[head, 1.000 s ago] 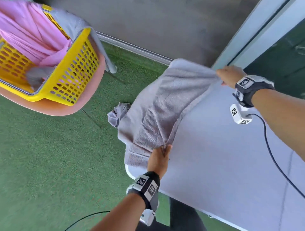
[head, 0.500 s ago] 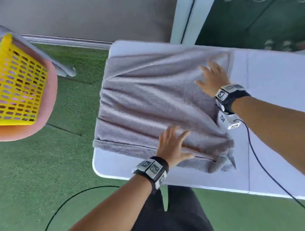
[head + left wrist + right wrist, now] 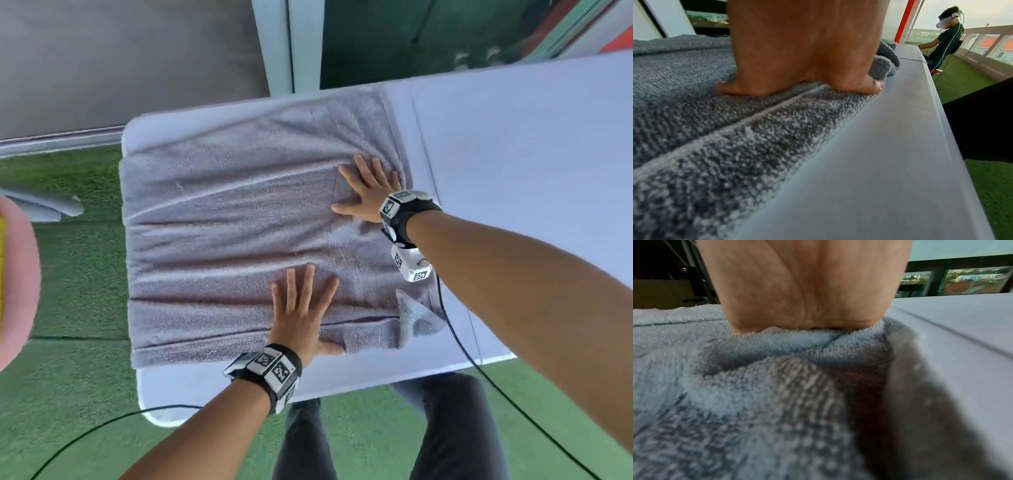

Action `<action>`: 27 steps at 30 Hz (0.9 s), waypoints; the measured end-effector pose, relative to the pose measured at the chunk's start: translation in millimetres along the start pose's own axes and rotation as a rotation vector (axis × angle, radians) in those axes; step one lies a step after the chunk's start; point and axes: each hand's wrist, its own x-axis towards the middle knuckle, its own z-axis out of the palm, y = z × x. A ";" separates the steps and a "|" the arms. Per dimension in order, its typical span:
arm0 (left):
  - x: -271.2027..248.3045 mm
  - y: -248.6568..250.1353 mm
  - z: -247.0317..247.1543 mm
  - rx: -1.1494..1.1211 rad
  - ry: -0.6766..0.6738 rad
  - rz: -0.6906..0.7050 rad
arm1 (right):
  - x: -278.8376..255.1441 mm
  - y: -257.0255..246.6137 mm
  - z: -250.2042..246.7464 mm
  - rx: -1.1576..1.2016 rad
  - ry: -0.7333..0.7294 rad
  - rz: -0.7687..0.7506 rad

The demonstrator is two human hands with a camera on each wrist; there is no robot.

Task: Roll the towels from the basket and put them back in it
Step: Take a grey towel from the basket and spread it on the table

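A grey towel [image 3: 222, 240] lies spread over the left end of a white table [image 3: 531, 171], with long creases running across it and a rumpled corner [image 3: 418, 315] at the near right. My left hand [image 3: 301, 308] presses flat on its near part, fingers straight and spread. My right hand [image 3: 370, 192] lies flat on its right part, fingers spread too. The left wrist view shows the heel of the left hand [image 3: 801, 65] on the towel [image 3: 694, 113] near the table's front edge. In the right wrist view the palm [image 3: 803, 288] bears on the bunched towel [image 3: 756, 402].
A sliver of the yellow basket [image 3: 2, 274] on a pink seat [image 3: 17, 274] shows at the far left, with a grey towel end [image 3: 44, 205] hanging from it. Green turf [image 3: 68, 394] surrounds the table. Cables trail from both wrists. Another person [image 3: 947, 37] sits far off.
A second ago both hands pinched the towel's corners and drew it onto the table. They have let go and now press flat on the spread towel, both a little further left.
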 end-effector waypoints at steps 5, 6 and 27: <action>41.2 71.0 -6.2 -0.026 -0.015 0.035 | -20.8 74.5 -13.7 0.016 0.011 0.063; 52.2 90.6 -6.5 -0.031 -0.031 0.040 | -26.5 91.6 -14.2 0.022 0.027 0.064; 298.1 532.0 -16.8 -0.035 -0.039 0.031 | -94.2 564.2 -91.6 0.064 0.082 0.133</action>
